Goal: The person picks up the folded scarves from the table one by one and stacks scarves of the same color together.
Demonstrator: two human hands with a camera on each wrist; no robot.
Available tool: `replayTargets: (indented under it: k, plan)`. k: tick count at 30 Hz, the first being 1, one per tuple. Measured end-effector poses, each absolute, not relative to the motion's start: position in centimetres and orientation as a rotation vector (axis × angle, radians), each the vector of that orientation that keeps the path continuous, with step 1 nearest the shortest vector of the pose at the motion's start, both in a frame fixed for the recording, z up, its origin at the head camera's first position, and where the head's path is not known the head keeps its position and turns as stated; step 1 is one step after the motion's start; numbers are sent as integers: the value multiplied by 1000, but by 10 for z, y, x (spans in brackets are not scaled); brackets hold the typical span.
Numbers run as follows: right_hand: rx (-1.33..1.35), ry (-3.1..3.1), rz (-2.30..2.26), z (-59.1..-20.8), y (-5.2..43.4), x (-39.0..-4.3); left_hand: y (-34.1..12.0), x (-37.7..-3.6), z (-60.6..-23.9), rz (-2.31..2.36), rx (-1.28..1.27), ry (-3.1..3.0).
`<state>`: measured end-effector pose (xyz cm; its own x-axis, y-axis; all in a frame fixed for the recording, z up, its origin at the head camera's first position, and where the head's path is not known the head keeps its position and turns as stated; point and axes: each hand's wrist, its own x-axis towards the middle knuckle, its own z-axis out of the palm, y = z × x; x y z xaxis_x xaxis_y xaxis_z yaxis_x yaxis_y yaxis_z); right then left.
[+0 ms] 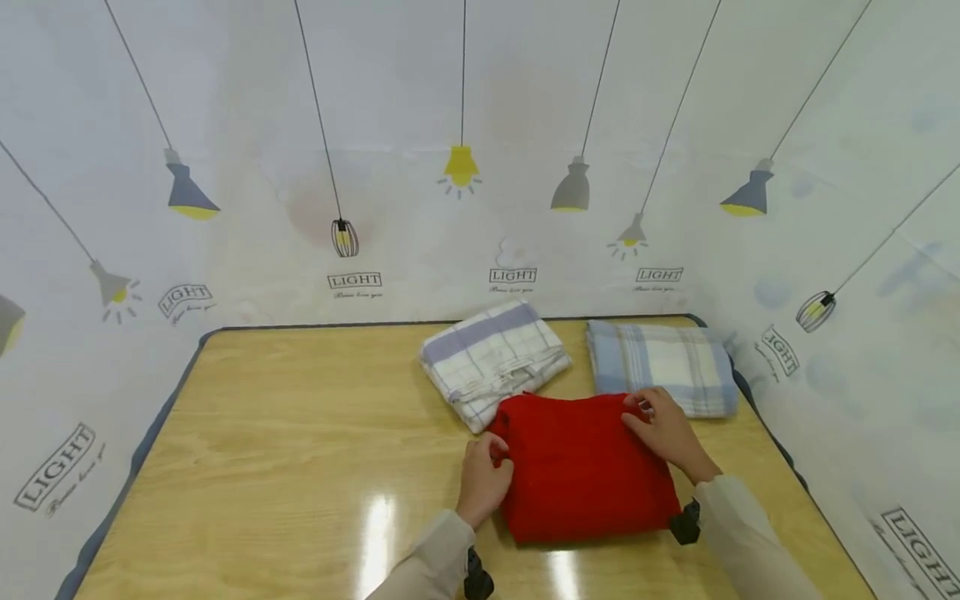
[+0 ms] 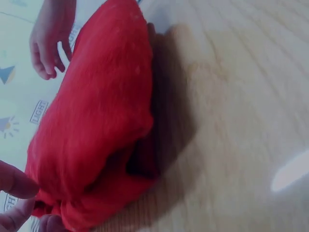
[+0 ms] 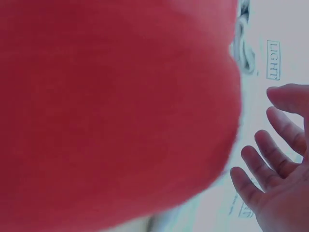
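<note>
Table (image 1: 285, 433) first, since it's the biggest thing going: light wood, glossy, with a printed lamp backdrop (image 1: 450, 125) wrapped round the far side and both ends. Everything else sits toward the far right part of it.

Red cloth (image 1: 585, 467) is next, folded into a thick squarish pad, lying flat on the wood between the two hands. The right wrist view is basically filled with red.

Past the hands, on the far side of the red cloth, there's a white checked towel (image 1: 491, 358), folded and sitting at an angle, its near corner touching or just beside the cloth's far left corner. Beside that one, further right and just beyond the right hand, a blue plaid towel (image 1: 660, 367) lies folded flat.

Left hand (image 1: 483, 479) is at the cloth's left edge, near the far corner. Fingers curl in and pinch the fabric there; the left wrist view shows fingertips (image 2: 14, 181) right against a bunched red corner.

Right hand (image 1: 663, 429) rests on top of the cloth's far right corner. In the head view the fingers bend over the edge, but in the right wrist view they're spread loose and off the fabric, so I honestly can't tell if it has any hold at all.
</note>
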<state>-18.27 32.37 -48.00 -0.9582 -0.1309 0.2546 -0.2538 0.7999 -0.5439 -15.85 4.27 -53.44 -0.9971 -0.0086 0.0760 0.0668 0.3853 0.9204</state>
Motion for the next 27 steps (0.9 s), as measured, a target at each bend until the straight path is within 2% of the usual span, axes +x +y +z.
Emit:
replayTargets:
  k: [12, 27]
  plan:
    - [453, -2800, 992, -465, 290, -228, 20, -181, -523, -1691, 58, -2331]
    - [353, -2654, 1191, -465, 252, -279, -7, -203, -522, -1639, 218, -2308]
